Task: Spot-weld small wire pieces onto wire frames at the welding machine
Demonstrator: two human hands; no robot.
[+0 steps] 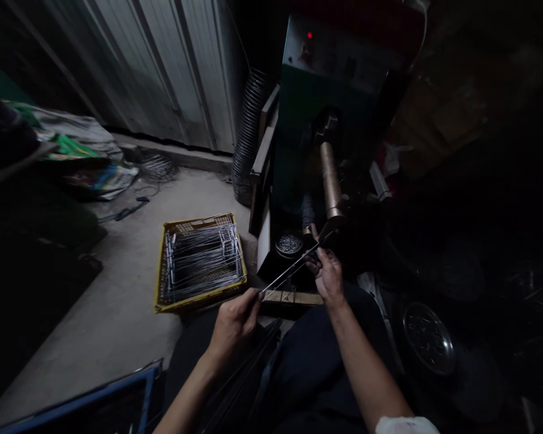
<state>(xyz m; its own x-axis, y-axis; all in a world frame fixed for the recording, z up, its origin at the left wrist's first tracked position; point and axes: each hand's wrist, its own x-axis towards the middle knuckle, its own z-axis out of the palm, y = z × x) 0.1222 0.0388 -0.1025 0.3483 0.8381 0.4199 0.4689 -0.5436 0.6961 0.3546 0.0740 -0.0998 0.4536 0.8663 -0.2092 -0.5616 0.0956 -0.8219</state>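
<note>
My left hand (pixel 233 325) and my right hand (pixel 328 277) both grip a thin metal wire rod (pixel 294 264) that slants up and to the right between them. Its far end reaches towards a brass-coloured cylinder (pixel 330 181) on a green machine (pixel 317 78), close to my right hand. Below my left hand, a bundle of dark rods (pixel 238 392) lies across my lap. A yellow plastic crate (pixel 199 298) of wire frames (pixel 203 259) stands on the floor to the left of my hands.
A round dish of small metal parts (pixel 288 243) sits beside the machine's base, and a steel dish (pixel 428 337) lies to my right. A corrugated hose (pixel 248 138) rises along the machine. Behind the crate are a ribbed metal wall (pixel 172 72) and a concrete floor (pixel 117 301).
</note>
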